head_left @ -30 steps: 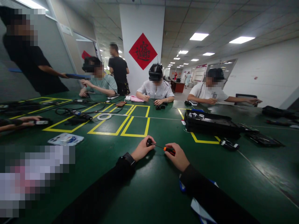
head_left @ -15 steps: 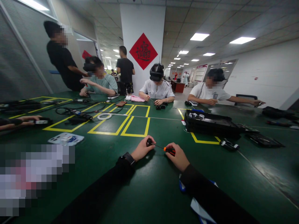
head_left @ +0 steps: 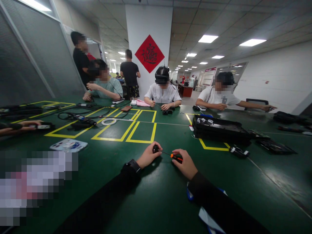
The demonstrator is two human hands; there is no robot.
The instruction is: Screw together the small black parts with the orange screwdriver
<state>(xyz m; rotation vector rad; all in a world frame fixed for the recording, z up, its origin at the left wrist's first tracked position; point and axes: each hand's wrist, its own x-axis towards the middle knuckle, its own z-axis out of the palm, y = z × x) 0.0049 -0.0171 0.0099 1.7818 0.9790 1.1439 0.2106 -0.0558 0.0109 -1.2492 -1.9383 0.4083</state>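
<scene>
My left hand [head_left: 149, 156], with a dark watch [head_left: 134, 165] on its wrist, is closed on a small black part [head_left: 155, 149] just above the green table. My right hand [head_left: 186, 164] grips the orange and black handle of a screwdriver [head_left: 176, 158] between thumb and fingers. The screwdriver's thin shaft points left and its tip reaches the black part. Fingers hide most of that part, so its exact kind does not show.
A black tray [head_left: 216, 128] stands right of centre, with a small black device [head_left: 239, 151] nearby. Leftward lie a phone case [head_left: 69, 145], a white cable coil [head_left: 109, 121] and black cables. Yellow tape [head_left: 138, 141] marks the green table [head_left: 156, 208]. Several people sit or stand around.
My hands hold almost the same pose, the right fingers having shifted slightly on the handle. A standing person at the back left has moved right, behind a seated person.
</scene>
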